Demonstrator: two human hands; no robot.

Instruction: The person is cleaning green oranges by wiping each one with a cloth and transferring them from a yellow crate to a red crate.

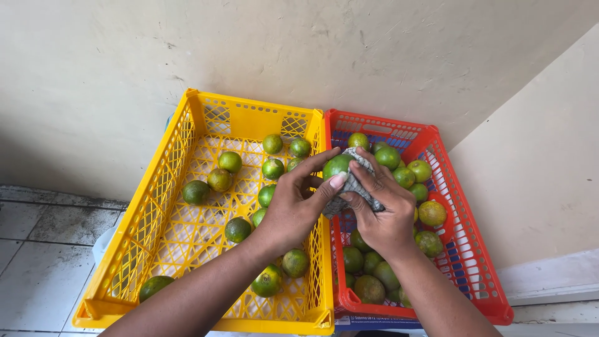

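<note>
Both hands meet above the seam between two crates. The left hand [293,209] is clamped around a green citrus fruit [337,165], thumb laid over its side, while the right hand [380,212] is closed on a grey cloth [352,187] and presses it against the fruit's underside.

Wiping this well seems to call for a firm left grip that turns the fruit a little at a time, so that the cloth covers the whole skin, with a fresh patch of cloth brought round as it soils.

There are two crates. The yellow crate [156,206] holds about thirteen green fruits, scattered and well apart. The red crate [474,249] holds roughly fourteen visible ones, piled close together; the hands hide some, so that count is uncertain. One fruit is in hand, and there is one cloth.
</note>
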